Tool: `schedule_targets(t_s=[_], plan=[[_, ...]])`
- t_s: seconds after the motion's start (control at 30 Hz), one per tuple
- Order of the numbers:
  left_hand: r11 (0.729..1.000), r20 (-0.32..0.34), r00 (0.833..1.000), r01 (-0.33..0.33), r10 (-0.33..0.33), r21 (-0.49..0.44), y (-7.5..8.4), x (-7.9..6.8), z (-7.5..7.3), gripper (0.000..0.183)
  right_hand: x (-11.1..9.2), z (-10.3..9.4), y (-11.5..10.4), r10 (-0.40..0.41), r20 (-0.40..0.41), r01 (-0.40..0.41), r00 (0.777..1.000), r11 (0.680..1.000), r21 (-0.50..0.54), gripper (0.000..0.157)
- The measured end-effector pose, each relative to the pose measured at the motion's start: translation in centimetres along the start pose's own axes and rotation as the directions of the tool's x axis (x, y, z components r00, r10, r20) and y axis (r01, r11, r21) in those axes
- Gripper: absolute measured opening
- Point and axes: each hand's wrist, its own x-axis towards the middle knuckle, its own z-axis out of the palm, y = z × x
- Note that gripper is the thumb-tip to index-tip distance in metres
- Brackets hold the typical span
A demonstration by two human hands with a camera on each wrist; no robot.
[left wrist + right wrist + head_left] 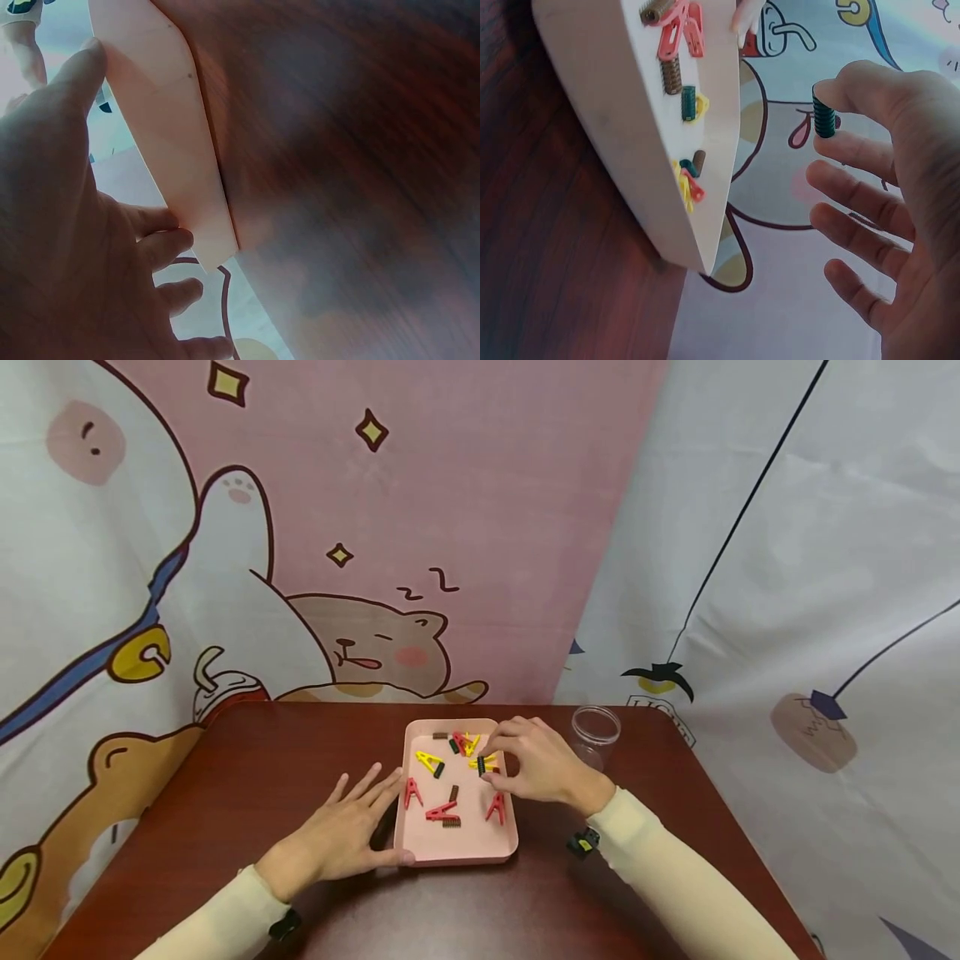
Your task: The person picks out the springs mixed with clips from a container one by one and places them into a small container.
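Observation:
A pink tray (468,845) on the table holds several red and yellow plastic clothespins and several brown and green springs. My right hand (543,764) is over the tray's right side, pinching a dark green spring (824,112) between thumb and index finger; its other fingers are spread. In the head view the spring overlaps a yellow clothespin (487,758). My left hand (337,835) rests at the tray's left wall, fingers extended, thumb at the near left corner. A red clothespin (412,792) lies inside, close to the left fingertips.
A clear round jar (596,737) stands on the dark red-brown table (300,752), behind my right hand. A red clothespin (442,812) lies beside a brown spring (452,822) in the tray's nearer half. A printed cloth (480,527) hangs behind the table.

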Motion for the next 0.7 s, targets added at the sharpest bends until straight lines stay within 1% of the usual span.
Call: schedule_targets(t_s=[0.23,0.43,0.7], plan=[[1.0,0.004,1.0,0.006,-0.006,-0.001,0.2,0.0,0.1,0.125,-1.2,-0.4,1.6,0.052,-0.017,-0.052,0.999,0.999,0.017,0.031],[1.0,0.017,1.0,0.02,-0.02,-0.004,0.1,0.1,0.3,0.127,-2.1,-0.8,2.9,0.092,-0.046,-0.09,0.995,0.995,0.033,0.031],[1.0,0.023,0.999,0.022,-0.022,-0.007,-0.1,0.1,0.1,0.126,-3.2,-1.2,4.5,0.135,-0.077,-0.133,0.988,0.99,0.039,0.03]])
